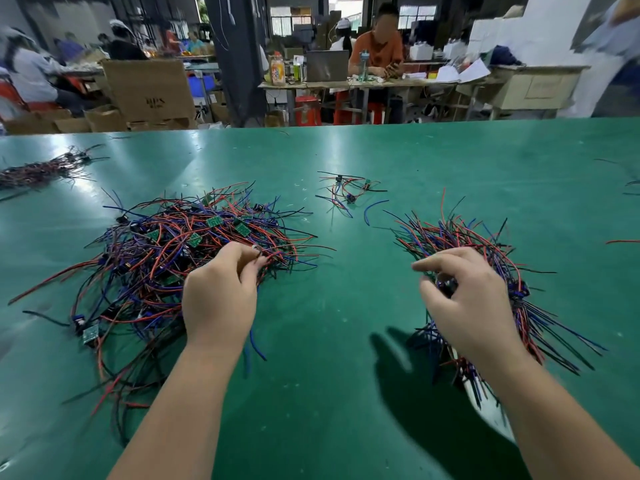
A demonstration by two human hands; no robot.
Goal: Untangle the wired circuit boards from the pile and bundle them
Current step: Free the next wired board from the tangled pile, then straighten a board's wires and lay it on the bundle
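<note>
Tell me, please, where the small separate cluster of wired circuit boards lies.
Head view: the small cluster lies centrally on the green table, farther back than the large tangled pile on the left and the wire bundle on the right.

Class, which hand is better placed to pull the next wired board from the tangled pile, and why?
Left. The left hand pinches wires at the near edge of the pile, while the right hand is occupied gripping the bundle, well apart from it.
</note>
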